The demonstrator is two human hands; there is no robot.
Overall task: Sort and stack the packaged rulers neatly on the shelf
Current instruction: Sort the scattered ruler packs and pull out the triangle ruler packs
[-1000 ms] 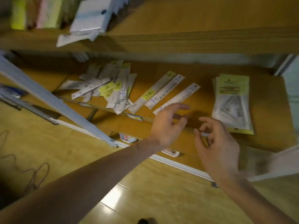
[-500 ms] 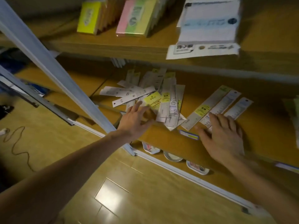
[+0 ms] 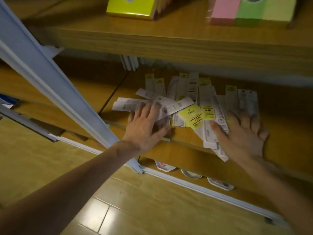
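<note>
Rulers (image 3: 191,106) lie in a loose, overlapping heap on the middle shelf (image 3: 284,126) — unsorted. Left hand (image 3: 145,126) rests flat on the heap's left side, fingers spread. Right hand (image 3: 243,134) presses its right side, fingers straight and apart.

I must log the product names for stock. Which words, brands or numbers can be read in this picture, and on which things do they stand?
None can be read for sure.
Yellow label on the packaged rulers: dark print, too blurred.
White ruler sleeves: scale marks and print, too small.
Yellow box on the upper shelf: no legible text.
</note>
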